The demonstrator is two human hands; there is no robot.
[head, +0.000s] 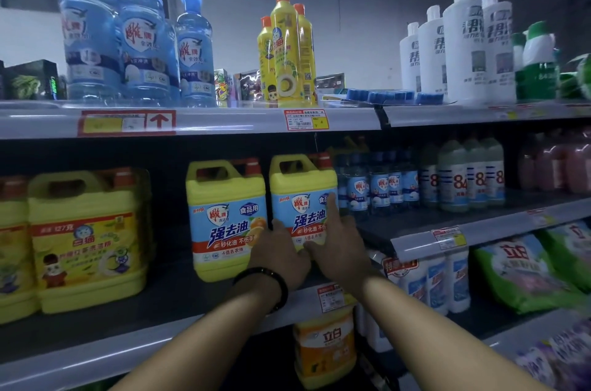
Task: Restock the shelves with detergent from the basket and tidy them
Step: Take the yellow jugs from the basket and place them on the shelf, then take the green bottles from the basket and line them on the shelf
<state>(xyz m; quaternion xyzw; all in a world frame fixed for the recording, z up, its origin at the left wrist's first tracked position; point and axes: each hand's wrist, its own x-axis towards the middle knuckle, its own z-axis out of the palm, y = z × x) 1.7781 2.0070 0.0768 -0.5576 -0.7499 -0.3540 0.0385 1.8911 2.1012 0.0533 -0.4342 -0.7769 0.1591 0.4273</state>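
Observation:
Two yellow detergent jugs with blue labels stand on the middle shelf [179,307]. Both my hands are on the right jug [302,195]. My left hand [278,251], with a black wristband, presses against its lower left side. My right hand [339,243] lies on its lower right front, index finger stretched up along the label's edge. The left jug [224,214] stands just beside it, untouched. The basket is out of view.
Bigger yellow jugs [86,240] stand at the left of the same shelf. Small blue bottles [377,186] and "84" bottles [463,179] fill the right. Blue, yellow and white bottles line the top shelf [192,122]. An orange jug [326,349] sits below.

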